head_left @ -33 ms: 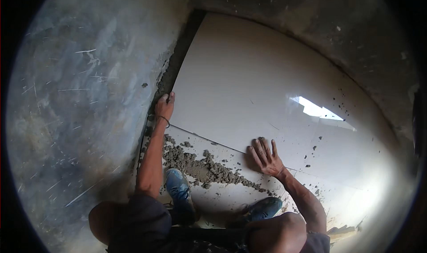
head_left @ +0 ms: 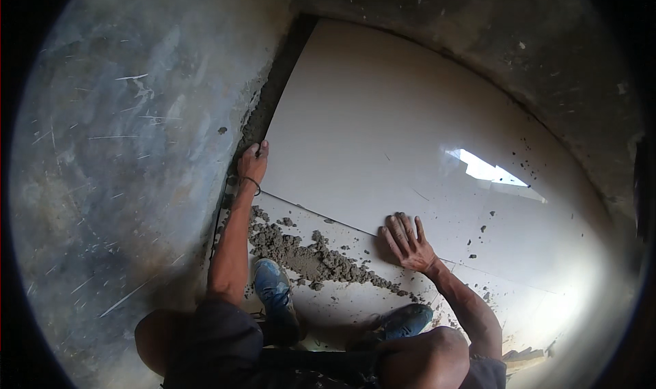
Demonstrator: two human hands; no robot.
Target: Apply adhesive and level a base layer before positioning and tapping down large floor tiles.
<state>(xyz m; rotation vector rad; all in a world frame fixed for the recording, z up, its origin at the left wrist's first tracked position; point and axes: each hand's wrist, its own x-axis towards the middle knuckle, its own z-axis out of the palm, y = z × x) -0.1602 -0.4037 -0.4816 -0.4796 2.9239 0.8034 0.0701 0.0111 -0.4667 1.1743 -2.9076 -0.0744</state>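
A large glossy white floor tile (head_left: 383,115) lies in the corner of the room. My left hand (head_left: 253,161), with a thin band at its wrist, curls its fingers over the tile's left edge beside the wall. My right hand (head_left: 407,243) lies flat with spread fingers on the tile's near edge, at the joint with a second white tile (head_left: 328,307) under me. It holds nothing. A ridge of grey mortar crumbs (head_left: 307,256) is strewn across that nearer tile between my arms.
A rough grey plastered wall (head_left: 123,150) rises at left, with a dark mortar-filled gap (head_left: 273,95) between it and the tile. Another concrete wall (head_left: 492,40) bounds the far side. My blue shoes (head_left: 275,294) (head_left: 404,320) stand on the nearer tile. Mortar specks dot the right.
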